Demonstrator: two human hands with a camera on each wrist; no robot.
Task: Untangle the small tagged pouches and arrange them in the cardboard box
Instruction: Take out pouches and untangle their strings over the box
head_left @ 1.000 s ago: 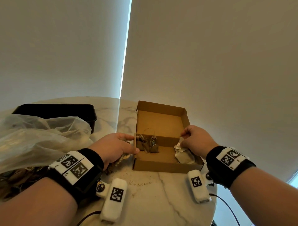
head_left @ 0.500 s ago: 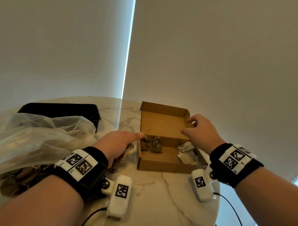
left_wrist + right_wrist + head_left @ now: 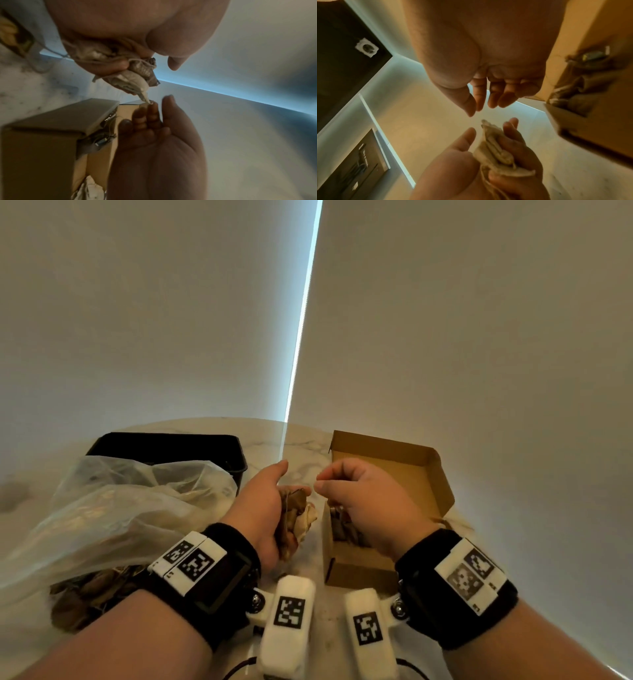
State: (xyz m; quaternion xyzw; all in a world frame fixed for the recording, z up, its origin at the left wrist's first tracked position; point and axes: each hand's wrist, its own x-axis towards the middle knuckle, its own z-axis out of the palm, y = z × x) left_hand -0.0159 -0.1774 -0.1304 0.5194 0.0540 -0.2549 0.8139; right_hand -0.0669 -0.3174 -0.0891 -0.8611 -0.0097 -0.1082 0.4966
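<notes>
Small beige and brown tagged cloth pouches (image 3: 295,517), a tangled clump, sit in our left hand (image 3: 262,510), fingers curled round them | our right hand (image 3: 364,503) beside them, fingertips (image 3: 478,106) drawn together on nothing visible | open brown cardboard box (image 3: 424,474) behind holds more pouches.

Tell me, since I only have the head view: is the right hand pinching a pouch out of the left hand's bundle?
Observer: No. In the right wrist view the right hand has thumb and fingers apart, with nothing between them.
Operator: What exactly is in the left grip?
Observer: The left hand holds a pale pouch bundle. One corner pokes out toward the right fingertips.
Operator: Is it tangled?
Observer: The left wrist view shows string wound across the bundle.
</notes>
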